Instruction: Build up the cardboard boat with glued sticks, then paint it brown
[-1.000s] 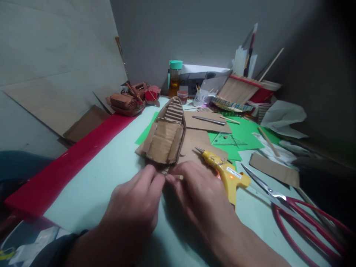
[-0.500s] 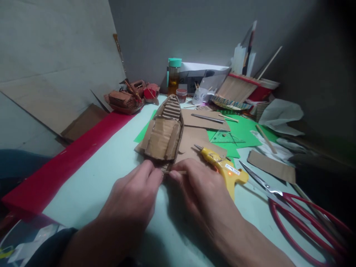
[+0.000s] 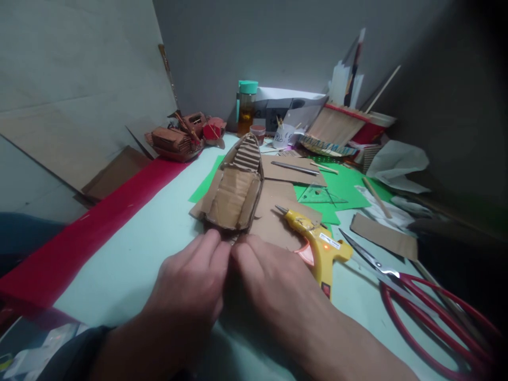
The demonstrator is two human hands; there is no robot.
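Observation:
A brown cardboard boat lies on the table, its striped corrugated bow pointing away from me. My left hand is closed at the boat's near end, thumb and fingers pinched together. Pressed close beside it, my right hand is closed too. Between the fingertips a bit of a corrugated cardboard piece shows; most of it is hidden, and I cannot tell whether it is joined to the boat. Just right of my right hand lies a yellow glue gun with its orange light lit.
Large red-handled scissors lie partly open at the right. Behind them are a cardboard strip, a clear set square and green sheets. A finished-looking brown boat model and a bottle stand at the back.
My right hand has shifted left and turned, closing in against my left hand. The thin tan piece that showed at its fingertips is now hidden. The view has shifted slightly.

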